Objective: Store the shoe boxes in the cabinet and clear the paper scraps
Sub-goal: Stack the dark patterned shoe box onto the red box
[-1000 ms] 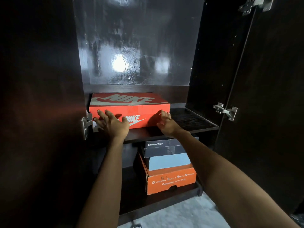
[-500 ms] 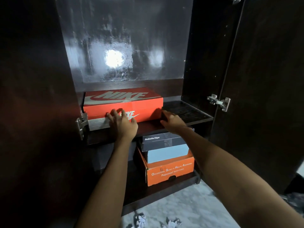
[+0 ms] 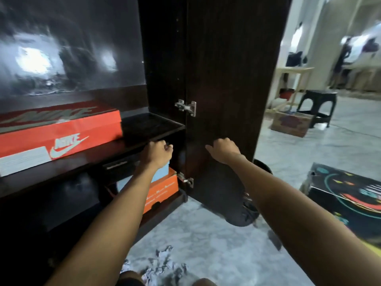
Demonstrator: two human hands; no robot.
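The red Nike shoe box [image 3: 59, 131] sits on the upper shelf [image 3: 152, 125] of the dark cabinet [image 3: 165, 58], lid on, pushed toward the left side with its short end and white label facing out. Neither hand touches it. The left hand [image 3: 157, 150] hangs in front of the shelf's front edge, to the right of the box and a little lower, fingers loosely curled with nothing in them. The right hand [image 3: 223, 148] is further right again, in front of the open cabinet door [image 3: 226, 79], fingers curled under and the thumb pointing left; whether it actually touches the door I cannot tell. The two hands are apart, at much the same height.

Below the shelf, in the lower compartment, an orange box [image 3: 161, 190] carries a pale blue box [image 3: 161, 172] with a dark one on top, partly hidden by the left forearm. Crumpled paper scraps [image 3: 162, 265] lie on the grey floor near the person's knees. To the right, a black shoe box with bright patterns [image 3: 346, 195] rests on the floor, well away from the cabinet. A black stool [image 3: 318, 106] and a brown carton [image 3: 290, 123] stand further back.
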